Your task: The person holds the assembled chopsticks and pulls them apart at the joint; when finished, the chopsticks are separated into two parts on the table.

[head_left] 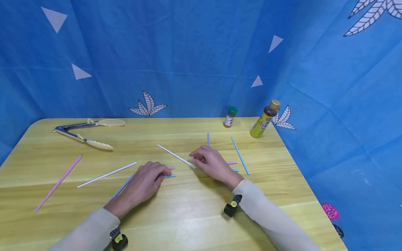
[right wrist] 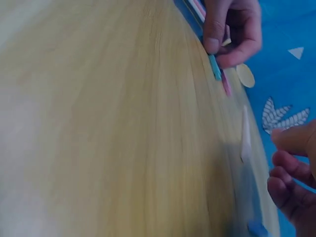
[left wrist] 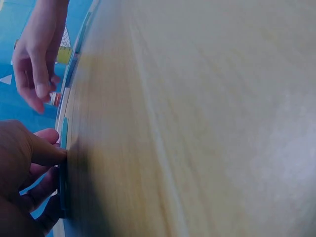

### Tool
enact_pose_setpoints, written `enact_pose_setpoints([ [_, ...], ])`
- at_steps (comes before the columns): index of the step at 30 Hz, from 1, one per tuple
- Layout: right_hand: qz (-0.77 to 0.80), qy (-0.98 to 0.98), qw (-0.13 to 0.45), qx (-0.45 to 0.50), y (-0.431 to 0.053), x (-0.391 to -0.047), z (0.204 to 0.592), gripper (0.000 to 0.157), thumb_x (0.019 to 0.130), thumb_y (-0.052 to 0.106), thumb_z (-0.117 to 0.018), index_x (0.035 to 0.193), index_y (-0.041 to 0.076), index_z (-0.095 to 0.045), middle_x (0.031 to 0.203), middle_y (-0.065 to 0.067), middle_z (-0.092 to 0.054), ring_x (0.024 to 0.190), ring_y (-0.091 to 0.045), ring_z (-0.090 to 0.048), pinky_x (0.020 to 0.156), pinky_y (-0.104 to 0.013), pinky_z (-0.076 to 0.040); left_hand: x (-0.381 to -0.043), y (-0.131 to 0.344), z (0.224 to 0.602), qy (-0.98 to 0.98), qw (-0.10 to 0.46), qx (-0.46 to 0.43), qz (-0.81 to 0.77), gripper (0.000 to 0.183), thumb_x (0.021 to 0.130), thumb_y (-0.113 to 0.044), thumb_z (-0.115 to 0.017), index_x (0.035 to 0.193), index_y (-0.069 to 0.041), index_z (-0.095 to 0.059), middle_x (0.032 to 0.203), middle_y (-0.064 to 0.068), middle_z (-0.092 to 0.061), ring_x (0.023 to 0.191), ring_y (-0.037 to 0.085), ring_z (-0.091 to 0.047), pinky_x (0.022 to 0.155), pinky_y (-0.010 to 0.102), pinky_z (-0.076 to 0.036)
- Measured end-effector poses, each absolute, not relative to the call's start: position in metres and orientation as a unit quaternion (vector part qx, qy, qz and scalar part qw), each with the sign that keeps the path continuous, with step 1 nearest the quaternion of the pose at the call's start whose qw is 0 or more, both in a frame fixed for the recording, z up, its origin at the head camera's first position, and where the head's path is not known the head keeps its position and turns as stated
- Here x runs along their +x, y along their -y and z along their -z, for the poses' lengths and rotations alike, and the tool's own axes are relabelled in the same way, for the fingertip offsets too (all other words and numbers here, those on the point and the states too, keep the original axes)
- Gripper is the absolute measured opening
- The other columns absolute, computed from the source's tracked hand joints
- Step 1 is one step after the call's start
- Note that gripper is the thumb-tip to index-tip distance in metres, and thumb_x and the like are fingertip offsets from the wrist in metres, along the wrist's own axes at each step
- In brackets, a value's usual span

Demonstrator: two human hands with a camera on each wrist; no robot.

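My left hand (head_left: 146, 181) is low over the table, its thumb and fingers around a light blue straw (left wrist: 63, 185) whose end (head_left: 170, 176) sticks out past the thumb. The tip of a pink straw (head_left: 171, 168) shows just beyond that hand. My right hand (head_left: 216, 164) hovers with loosely bent fingers and nothing between them, near the close end of a white straw (head_left: 176, 156). Behind the right hand and wrist lie a purple straw (head_left: 208, 139), a pink straw (head_left: 232, 162) and a short visible piece of blue straw (head_left: 236, 170), all partly hidden.
Farther left lie a pink straw (head_left: 58, 183), another white straw (head_left: 106, 174) and a blue straw (head_left: 120, 188) partly under the left forearm. Open tongs (head_left: 70, 132) rest at the back left. A green-capped spice jar (head_left: 230, 117), a yellow-labelled bottle (head_left: 265, 120) and a light blue straw (head_left: 240, 156) are on the right.
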State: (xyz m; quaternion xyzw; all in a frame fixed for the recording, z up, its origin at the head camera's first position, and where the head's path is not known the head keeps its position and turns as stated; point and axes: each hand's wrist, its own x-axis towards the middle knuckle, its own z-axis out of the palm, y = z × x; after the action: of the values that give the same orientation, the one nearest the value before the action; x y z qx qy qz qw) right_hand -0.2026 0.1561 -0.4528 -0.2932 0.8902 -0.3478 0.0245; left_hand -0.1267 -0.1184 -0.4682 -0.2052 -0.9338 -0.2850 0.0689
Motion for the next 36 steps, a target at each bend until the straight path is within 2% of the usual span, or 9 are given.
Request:
enact_pose_setpoints([
  [8, 0.317, -0.899, 0.065, -0.295, -0.128, -0.207, 0.459, 0.021, 0.102, 0.021, -0.079, 0.12, 0.01, -0.078, 0.108, -0.002, -0.068, 0.094, -0.013, -0.063, 0.082, -0.03, -0.054, -0.128, 0.121, 0.469, 0.935, 0.064, -0.207, 0.282, 0.023, 0.098, 0.0, -0.076, 0.109, -0.021, -0.08, 0.115, -0.003, -0.08, 0.103, 0.021, -0.071, 0.088, 0.049, -0.056],
  [15, 0.283, -0.918, 0.042, -0.276, -0.12, -0.206, 0.463, 0.009, 0.104, 0.015, -0.075, 0.111, 0.009, -0.077, 0.103, -0.003, -0.069, 0.092, -0.013, -0.065, 0.083, -0.029, -0.055, -0.128, 0.121, 0.469, 0.934, 0.067, -0.208, 0.282, 0.025, 0.098, 0.001, -0.076, 0.109, -0.021, -0.079, 0.114, -0.005, -0.08, 0.102, 0.02, -0.07, 0.088, 0.046, -0.055],
  [24, 0.274, -0.917, 0.024, -0.288, -0.125, -0.208, 0.45, 0.01, 0.104, 0.014, -0.071, 0.112, 0.009, -0.074, 0.107, -0.005, -0.071, 0.098, -0.017, -0.067, 0.087, -0.034, -0.057, -0.128, 0.121, 0.464, 0.934, 0.074, -0.198, 0.288, 0.023, 0.095, -0.003, -0.081, 0.112, -0.019, -0.079, 0.112, -0.003, -0.079, 0.104, 0.021, -0.068, 0.088, 0.045, -0.052],
  [27, 0.273, -0.911, 0.006, -0.308, -0.129, -0.205, 0.442, 0.008, 0.104, 0.013, -0.07, 0.111, 0.01, -0.074, 0.107, -0.004, -0.075, 0.099, -0.018, -0.067, 0.089, -0.037, -0.057, -0.127, 0.122, 0.456, 0.928, 0.103, -0.208, 0.291, 0.024, 0.094, -0.004, -0.082, 0.112, -0.019, -0.079, 0.112, -0.004, -0.079, 0.104, 0.021, -0.068, 0.089, 0.044, -0.053],
  [34, 0.258, -0.89, -0.027, -0.376, -0.139, -0.188, 0.433, 0.005, 0.106, 0.012, -0.071, 0.111, 0.013, -0.073, 0.109, 0.001, -0.075, 0.101, -0.018, -0.065, 0.091, -0.035, -0.057, -0.123, 0.127, 0.439, 0.892, 0.229, -0.288, 0.261, 0.021, 0.093, -0.01, -0.087, 0.11, -0.018, -0.079, 0.111, -0.002, -0.078, 0.108, 0.022, -0.064, 0.094, 0.044, -0.053],
  [36, 0.25, -0.881, -0.04, -0.4, -0.141, -0.18, 0.432, 0.006, 0.106, 0.012, -0.072, 0.111, 0.013, -0.073, 0.108, 0.002, -0.075, 0.1, -0.017, -0.066, 0.095, -0.037, -0.058, -0.122, 0.128, 0.436, 0.891, 0.24, -0.296, 0.248, 0.019, 0.094, -0.015, -0.086, 0.111, -0.019, -0.079, 0.112, -0.001, -0.077, 0.11, 0.023, -0.064, 0.093, 0.046, -0.052],
])
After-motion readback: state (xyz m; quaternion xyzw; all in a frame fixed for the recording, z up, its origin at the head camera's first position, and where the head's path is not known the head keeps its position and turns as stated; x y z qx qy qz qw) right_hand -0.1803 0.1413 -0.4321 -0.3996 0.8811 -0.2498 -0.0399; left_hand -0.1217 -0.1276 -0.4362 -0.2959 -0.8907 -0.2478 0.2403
